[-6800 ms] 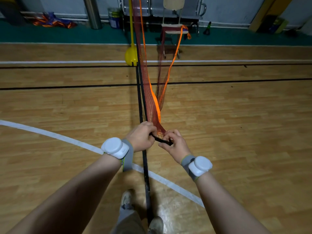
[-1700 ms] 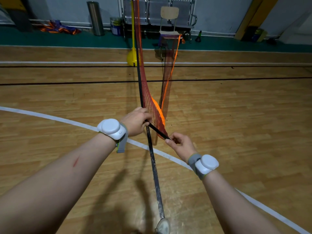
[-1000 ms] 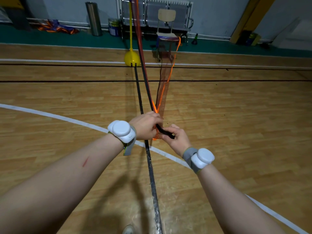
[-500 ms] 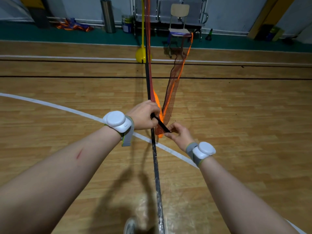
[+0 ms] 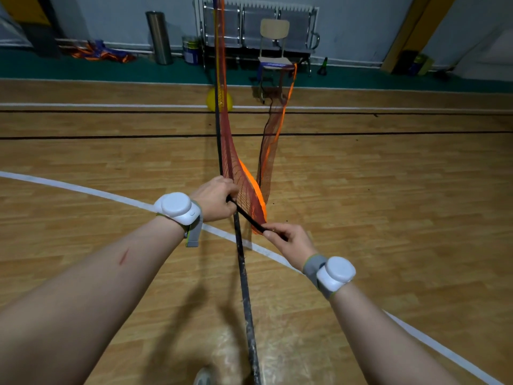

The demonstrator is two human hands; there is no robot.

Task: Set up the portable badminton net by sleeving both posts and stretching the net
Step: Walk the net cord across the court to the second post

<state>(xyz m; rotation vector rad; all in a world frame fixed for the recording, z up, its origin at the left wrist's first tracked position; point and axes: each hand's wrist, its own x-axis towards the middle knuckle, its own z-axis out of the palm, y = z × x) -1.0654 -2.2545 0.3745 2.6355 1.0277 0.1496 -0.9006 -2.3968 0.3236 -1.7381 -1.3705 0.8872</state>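
A dark red badminton net [image 5: 244, 187] with an orange band runs from my hands toward the far yellow post base [image 5: 219, 100] and its upright post [image 5: 217, 45]. Part of the net sags off to a chair [image 5: 273, 45]. The net's near end has a black sleeve edge [image 5: 248, 218] stretched between my hands. My left hand [image 5: 215, 198] is closed on its upper end. My right hand [image 5: 290, 240] pinches its lower end. A black pole [image 5: 244, 279] lies on the floor under my hands and runs toward my feet.
Wooden court floor with white and black lines. Along the far wall stand a metal bench [image 5: 258, 29], a steel bin [image 5: 159, 37], a paint bucket [image 5: 191, 50] and orange fabric [image 5: 104, 54]. My shoe [image 5: 204, 376] shows at the bottom edge.
My hands have drawn apart along the black sleeve edge, the right hand sliding down and to the right. The net's near end has spread wider. The view has shifted slightly.
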